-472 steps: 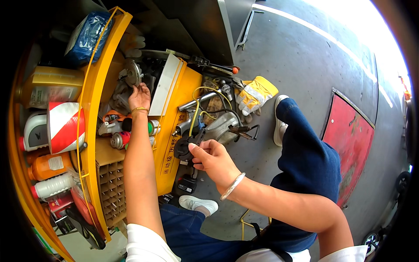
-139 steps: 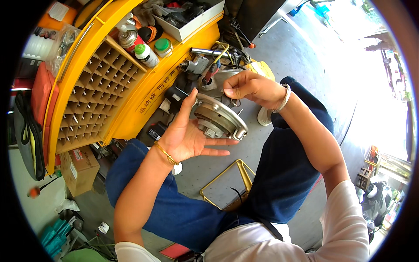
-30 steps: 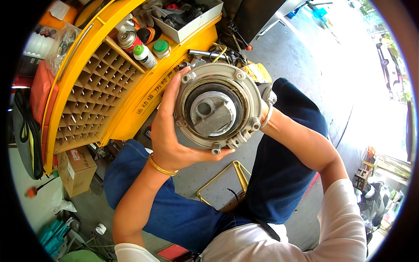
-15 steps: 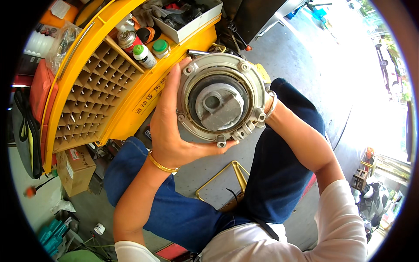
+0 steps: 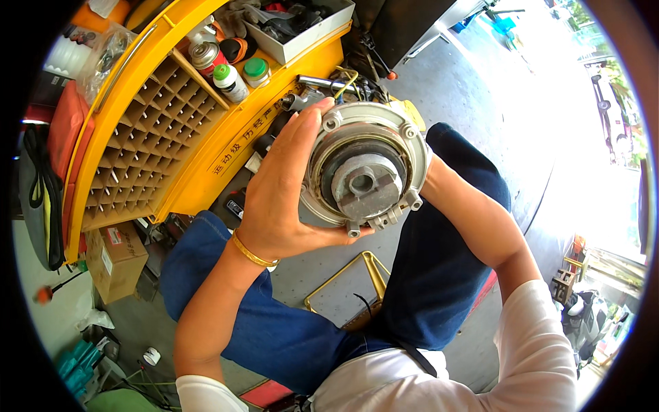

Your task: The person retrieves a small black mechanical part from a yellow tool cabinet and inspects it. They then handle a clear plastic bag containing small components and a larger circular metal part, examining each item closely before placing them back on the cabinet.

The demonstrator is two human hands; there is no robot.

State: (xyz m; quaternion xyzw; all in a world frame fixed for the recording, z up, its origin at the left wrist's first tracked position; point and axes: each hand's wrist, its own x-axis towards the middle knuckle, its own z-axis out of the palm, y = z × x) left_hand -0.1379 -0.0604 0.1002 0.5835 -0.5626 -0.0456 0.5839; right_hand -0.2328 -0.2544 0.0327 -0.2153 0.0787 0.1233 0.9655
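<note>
A round grey metal housing (image 5: 318,196) is held up between my two hands, its open face toward me. Bolt lugs stand around its rim, and a black ring surrounds a grey hub (image 5: 367,196) with a round hole. My left hand (image 5: 274,196) is closed around the left side, fingers along the upper left rim and thumb under the lower edge. My right hand (image 5: 431,175) supports the housing from the right; its fingers are hidden behind it. The housing hangs above my spread knees and the floor.
At left stands a yellow cabinet (image 5: 195,185) with a cardboard divider grid (image 5: 147,137). Spray cans (image 5: 230,82), a green-lidded jar (image 5: 257,71) and a white box (image 5: 302,44) of parts sit on it. A yellow-framed stool or stand (image 5: 374,271) is between my legs. Metal parts (image 5: 319,84) lie behind the housing.
The housing has moved right and slightly down, and its face has tilted. My left hand has moved with it. More of the metal parts behind now shows.
</note>
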